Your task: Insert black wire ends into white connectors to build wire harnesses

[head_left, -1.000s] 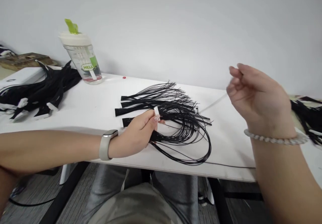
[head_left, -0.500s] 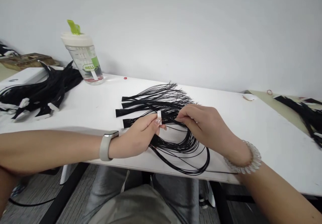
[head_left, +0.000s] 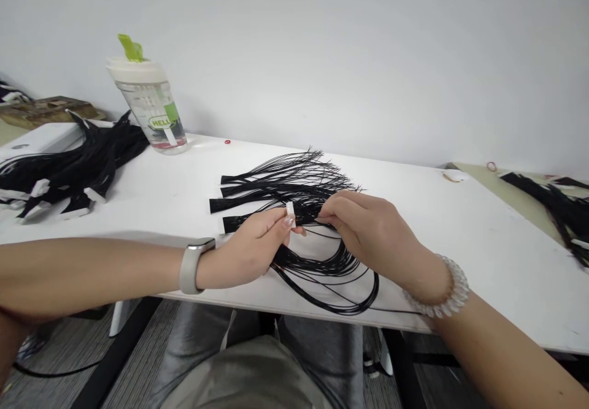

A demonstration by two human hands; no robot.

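Observation:
My left hand is closed on a small white connector, pinched upright between thumb and fingers. A bundle of thin black wires loops out from under that hand toward the table's front edge. Just right of the connector, my right hand is closed in a pinch, its fingertips on a thin black wire that trails below the hand. Behind both hands lie several flat black wire bundles, banded at the left and fanning into loose ends at the right.
A lidded water bottle stands at the back left, beside a heap of black wire harnesses with white connectors. More black wires lie at the far right. A small red ring rests near the wall on the white table.
My right hand has moved slightly left, closer to the white connector. My left hand keeps its hold, and the view has shifted a little.

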